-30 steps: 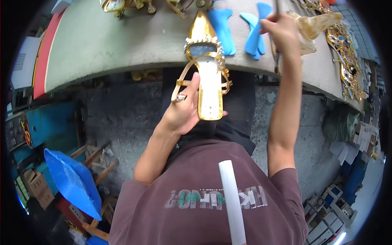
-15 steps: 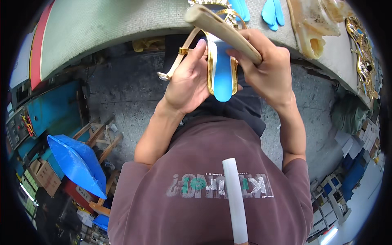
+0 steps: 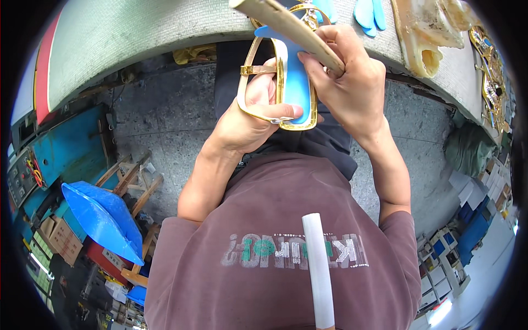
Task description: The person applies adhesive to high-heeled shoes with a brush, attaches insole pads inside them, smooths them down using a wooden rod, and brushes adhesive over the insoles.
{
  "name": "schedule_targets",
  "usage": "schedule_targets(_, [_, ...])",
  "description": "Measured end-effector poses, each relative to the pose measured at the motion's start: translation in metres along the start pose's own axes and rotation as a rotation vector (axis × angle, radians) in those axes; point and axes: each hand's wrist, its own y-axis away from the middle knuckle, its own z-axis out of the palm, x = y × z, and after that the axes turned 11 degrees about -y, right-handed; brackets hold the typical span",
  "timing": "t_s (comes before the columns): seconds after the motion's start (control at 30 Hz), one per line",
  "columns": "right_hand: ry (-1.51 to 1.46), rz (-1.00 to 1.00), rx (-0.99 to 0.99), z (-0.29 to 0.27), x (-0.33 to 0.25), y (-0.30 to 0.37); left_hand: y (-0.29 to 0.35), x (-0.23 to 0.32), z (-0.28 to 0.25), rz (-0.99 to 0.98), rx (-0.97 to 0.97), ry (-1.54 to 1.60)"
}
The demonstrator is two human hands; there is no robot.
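gold sandal (image 3: 281, 77) at twelve o'clock, its heel toward six, is grasped by the left hand (image 3: 245, 121), thumb on the blue insole (image 3: 296, 80), likely to anchor it. the right hand (image 3: 355, 82) clasps a wooden stick (image 3: 289, 30), thumb at the insole. printed lettering (image 3: 289, 249) crosses the shirt (image 3: 247, 201) at six o'clock.

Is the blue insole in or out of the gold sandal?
Partly in: the blue insole's near end lies within the gold sandal, under the left thumb; its far end juts past the side.
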Motion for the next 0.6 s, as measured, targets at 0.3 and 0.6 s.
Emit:
schedule_targets(0.3, [0.296, -0.074, -0.267, -0.012, -0.028, 0.025, 0.002, 0.002, 0.000, 0.149, -0.077, 0.052])
schedule_targets(0.6, [0.274, 0.198, -0.567, -0.023, -0.020, -0.007, 0.003, 0.011, 0.004, -0.081, 0.069, -0.069])
